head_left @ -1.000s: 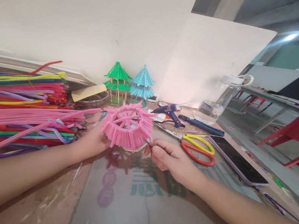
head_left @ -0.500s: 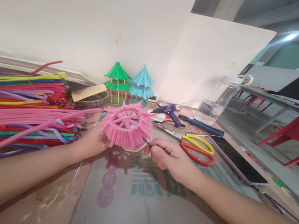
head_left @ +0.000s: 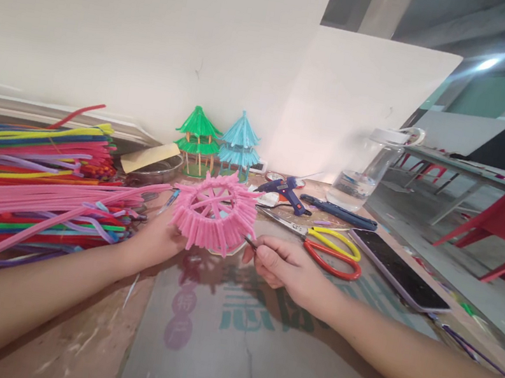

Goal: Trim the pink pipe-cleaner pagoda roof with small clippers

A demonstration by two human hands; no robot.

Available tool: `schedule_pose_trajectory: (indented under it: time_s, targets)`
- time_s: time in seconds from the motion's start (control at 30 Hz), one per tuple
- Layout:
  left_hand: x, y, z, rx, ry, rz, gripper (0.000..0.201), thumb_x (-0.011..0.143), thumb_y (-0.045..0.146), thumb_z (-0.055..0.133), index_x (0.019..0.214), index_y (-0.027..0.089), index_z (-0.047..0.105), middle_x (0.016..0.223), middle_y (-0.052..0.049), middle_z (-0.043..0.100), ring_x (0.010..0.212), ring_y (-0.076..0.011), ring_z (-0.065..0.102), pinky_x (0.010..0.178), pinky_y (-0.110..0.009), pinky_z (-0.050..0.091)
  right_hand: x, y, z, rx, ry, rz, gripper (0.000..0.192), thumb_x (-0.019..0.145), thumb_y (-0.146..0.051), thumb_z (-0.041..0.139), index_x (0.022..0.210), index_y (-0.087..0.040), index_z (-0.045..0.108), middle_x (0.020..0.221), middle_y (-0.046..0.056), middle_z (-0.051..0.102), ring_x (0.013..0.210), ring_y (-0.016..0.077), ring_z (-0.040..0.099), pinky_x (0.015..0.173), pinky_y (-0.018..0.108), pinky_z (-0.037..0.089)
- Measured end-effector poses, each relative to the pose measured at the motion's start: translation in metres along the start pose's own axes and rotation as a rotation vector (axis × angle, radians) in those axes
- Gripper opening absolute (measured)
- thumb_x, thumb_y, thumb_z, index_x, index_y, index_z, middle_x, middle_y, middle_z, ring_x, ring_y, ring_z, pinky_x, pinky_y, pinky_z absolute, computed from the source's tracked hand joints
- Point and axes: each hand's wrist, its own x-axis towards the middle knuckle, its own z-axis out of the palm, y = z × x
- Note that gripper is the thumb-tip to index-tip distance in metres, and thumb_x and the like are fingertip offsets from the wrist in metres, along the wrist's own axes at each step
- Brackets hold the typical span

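While the left hand (head_left: 157,239) cups the pink pipe-cleaner ring (head_left: 213,213) from its near left side, the ring sits tilted just above the tabletop (head_left: 218,338), its spokes crossing in the open middle and its fringe hanging down all round. Left fingers are tucked behind the fringe — they look wrapped on the ring, though the tips are hidden. Over on the other side, the right hand (head_left: 285,267) has its fingers pinched tight on a thin dark tool (head_left: 250,240), and that tip is right up against the ring's lower right edge — touching or a hair off, hard to say.

Left of the hands lies a big spread of coloured pipe cleaners (head_left: 25,183), pink ones reaching closest to the ring. Behind the ring, against the wall, stand two little pavilion models, one green (head_left: 198,138) and one blue (head_left: 239,143), side by side. To the right there's a blue glue gun (head_left: 287,191), then scissors with yellow and red handles (head_left: 332,251) just beyond the right hand, a phone (head_left: 401,270) lying face up farther right, and a clear water bottle (head_left: 371,173) standing behind them.
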Motion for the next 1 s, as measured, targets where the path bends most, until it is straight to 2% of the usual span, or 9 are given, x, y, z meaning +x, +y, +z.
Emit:
schedule_pose_trajectory:
  time_s: [0.4, 0.77, 1.0]
  targets:
    - [-0.0013, -0.0022, 0.0003, 0.006, -0.003, -0.007, 0.034, 0.088, 0.022, 0.058, 0.122, 0.021, 0.060, 0.123, -0.012, 0.071, 0.117, -0.0271, 0.066, 0.102, -0.046, 0.055, 0.0000, -0.0010, 0.0006, 0.011, 0.017, 0.016, 0.058, 0.081, -0.073, 0.064, 0.082, -0.015, 0.059, 0.056, -0.009, 0.035, 0.048, 0.0072, 0.025, 0.044, 0.024, 0.019]
    - [0.0007, 0.0010, 0.0002, -0.032, 0.000, -0.040, 0.048, 0.091, 0.027, 0.058, 0.138, 0.022, 0.050, 0.119, -0.013, 0.072, 0.118, -0.0283, 0.066, 0.103, -0.046, 0.054, -0.0007, -0.0030, 0.0002, -0.003, 0.027, 0.016, 0.059, 0.079, -0.074, 0.065, 0.085, -0.015, 0.061, 0.057, -0.009, 0.034, 0.049, 0.0074, 0.024, 0.044, 0.024, 0.017]
    - [-0.0011, -0.0010, -0.0008, -0.006, -0.010, -0.020, 0.039, 0.087, 0.021, 0.060, 0.126, 0.021, 0.059, 0.125, -0.013, 0.070, 0.121, -0.0288, 0.064, 0.106, -0.047, 0.052, 0.0000, -0.0011, 0.0001, 0.023, 0.011, 0.004, 0.057, 0.081, -0.072, 0.064, 0.082, -0.016, 0.059, 0.056, -0.009, 0.034, 0.048, 0.0071, 0.023, 0.044, 0.024, 0.018]
